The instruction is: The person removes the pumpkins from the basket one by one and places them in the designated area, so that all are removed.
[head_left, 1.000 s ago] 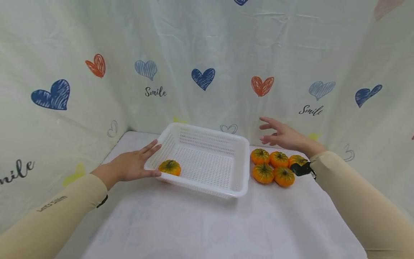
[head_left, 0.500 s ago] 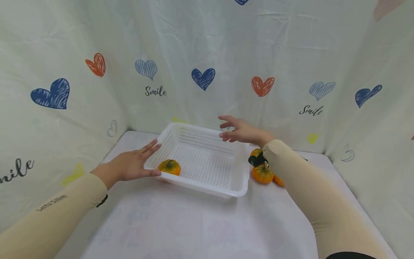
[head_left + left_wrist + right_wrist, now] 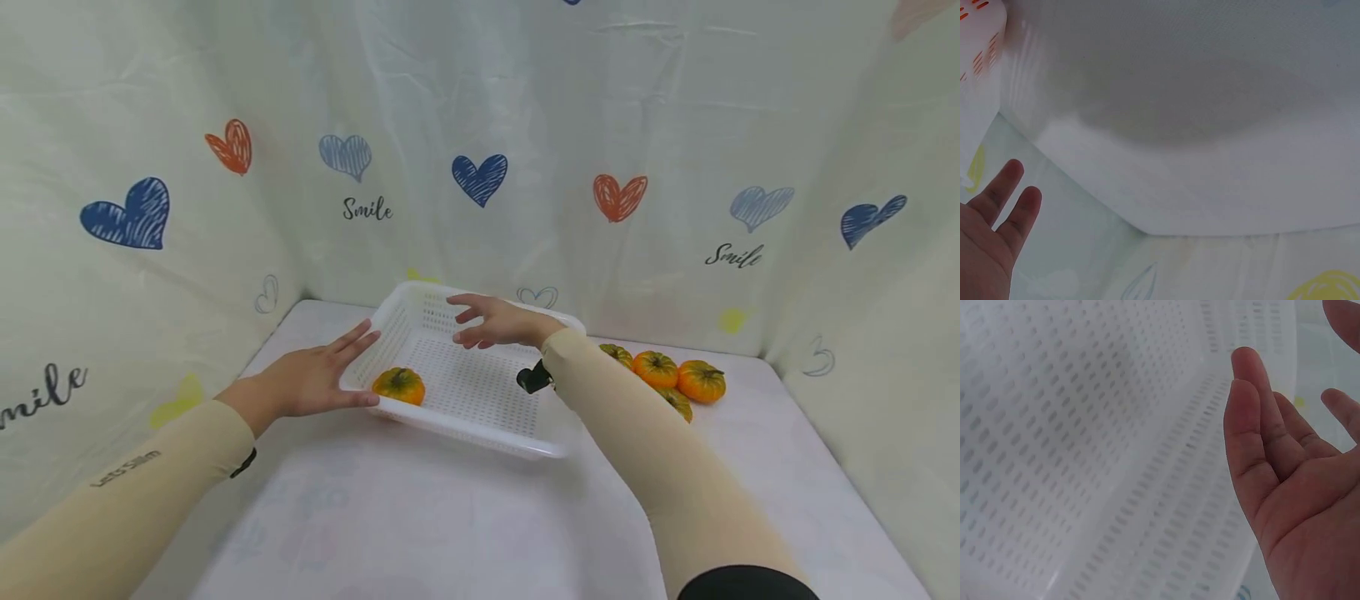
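Note:
A white perforated plastic basket [image 3: 465, 430] stands on the table, with one small orange-and-green pumpkin [image 3: 400, 386] in its front left corner. My left hand [image 3: 311, 379] touches the basket's left end, fingers spread along the rim and thumb at the front corner. In the left wrist view two straight fingers [image 3: 1019, 219] of it show. Over the basket's inside hovers my right hand [image 3: 498, 323], fingers loosely bent and apart. The right wrist view shows its bare palm [image 3: 1316, 494] beside the perforated wall, holding nothing.
Several more small pumpkins [image 3: 701, 381] sit in a cluster right of the basket, partly hidden by the right sleeve [image 3: 637, 442]. A white cloth covers the table [image 3: 420, 517]. Behind and at the sides hangs a curtain [image 3: 540, 117] printed with hearts.
My right hand has swept left from above the pumpkin cluster to over the basket, its sleeve now covering part of the cluster. The left hand has stayed at the basket's rim.

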`<state>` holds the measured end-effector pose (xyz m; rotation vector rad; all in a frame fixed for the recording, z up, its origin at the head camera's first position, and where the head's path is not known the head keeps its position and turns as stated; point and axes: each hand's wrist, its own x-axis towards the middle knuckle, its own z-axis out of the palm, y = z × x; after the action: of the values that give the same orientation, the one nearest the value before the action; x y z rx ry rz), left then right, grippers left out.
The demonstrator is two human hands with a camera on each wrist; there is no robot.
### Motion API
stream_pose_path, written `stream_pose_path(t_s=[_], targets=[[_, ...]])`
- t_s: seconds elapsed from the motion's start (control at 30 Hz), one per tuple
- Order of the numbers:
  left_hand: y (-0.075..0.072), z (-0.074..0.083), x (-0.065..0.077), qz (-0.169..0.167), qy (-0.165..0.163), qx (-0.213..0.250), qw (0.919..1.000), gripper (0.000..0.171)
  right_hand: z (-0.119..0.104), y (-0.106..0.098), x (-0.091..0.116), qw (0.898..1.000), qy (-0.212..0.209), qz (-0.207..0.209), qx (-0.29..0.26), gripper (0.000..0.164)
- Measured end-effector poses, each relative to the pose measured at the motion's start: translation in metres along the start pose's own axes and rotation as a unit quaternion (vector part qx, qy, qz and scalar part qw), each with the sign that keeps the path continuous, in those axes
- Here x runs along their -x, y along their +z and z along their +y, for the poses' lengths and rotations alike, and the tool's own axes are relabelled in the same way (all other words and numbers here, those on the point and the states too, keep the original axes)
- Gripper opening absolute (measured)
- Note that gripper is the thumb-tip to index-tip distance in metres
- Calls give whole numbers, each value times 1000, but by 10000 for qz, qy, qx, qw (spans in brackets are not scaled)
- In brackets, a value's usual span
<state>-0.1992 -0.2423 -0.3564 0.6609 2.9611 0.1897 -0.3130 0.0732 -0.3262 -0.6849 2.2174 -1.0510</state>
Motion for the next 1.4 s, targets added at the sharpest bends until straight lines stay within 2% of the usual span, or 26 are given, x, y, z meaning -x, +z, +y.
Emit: stream_pose_path(t_s=[0.17, 0.47, 0.9, 1.4], targets=[[1, -3, -2, -51, -32, 38, 10000, 105, 2, 23, -20, 9978, 128, -573, -301, 75], [1, -5, -3, -74, -11, 34, 10000, 104, 2, 50, -40, 9907, 357, -1306, -128, 73], [1, -3, -2, 12, 24, 4, 10000, 100, 7, 67, -52, 9856, 337, -1642, -235, 71], [2, -3, -3, 72, 72, -88, 9999, 101, 8, 72, -53, 9845, 339, -1662, -448, 68]])
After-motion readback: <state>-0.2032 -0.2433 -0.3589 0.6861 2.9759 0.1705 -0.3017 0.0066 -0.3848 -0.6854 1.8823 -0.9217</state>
